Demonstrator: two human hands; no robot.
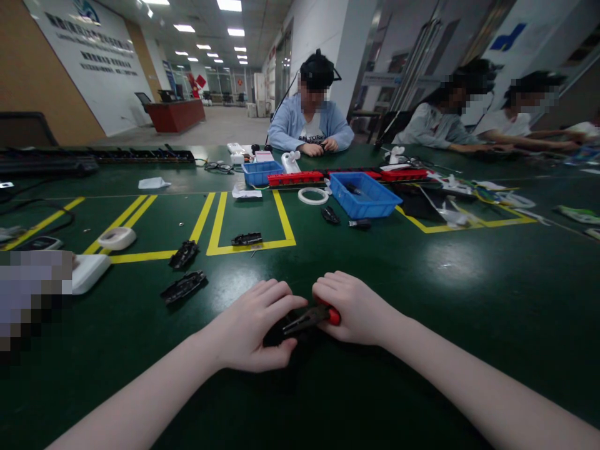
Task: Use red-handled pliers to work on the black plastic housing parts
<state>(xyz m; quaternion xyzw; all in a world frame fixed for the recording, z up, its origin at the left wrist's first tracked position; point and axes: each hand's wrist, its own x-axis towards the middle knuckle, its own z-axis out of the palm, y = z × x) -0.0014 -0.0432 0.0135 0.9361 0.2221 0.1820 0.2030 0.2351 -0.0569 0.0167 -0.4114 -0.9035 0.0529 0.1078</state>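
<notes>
Wide green counter (469, 300) fills the view, marked off with yellow tape lines (220, 219), and across it sit other people at work on their own pieces, hands well apart from the ones down front. Going down in size: a blue bin (375, 201) stands past the middle of the counter, a smaller blue bin (260, 173) behind it to the left, with a red strip (300, 179) lying between them. A white tape ring (313, 195) lies just in front of that strip. Closer in, three black plastic parts lie loose on the left: one (247, 239) inside a yellow box, one (184, 254) on the line beside it, one (184, 287) nearer the camera, none of them touched. Now the action: the left hand (253, 325) is curled down over a black part (276, 334), fingers wrapped and pinning it to the counter. The right hand (356, 309) is closed tight around the red handle of a pair of pliers (309, 320), the dark nose of the tool pointing left into that part. By my reading, the work on this piece is under way and not finished, since tool and part are together, and the three loose parts look like they are waiting their turn. Whether the nose is biting anything, I cannot tell.
</notes>
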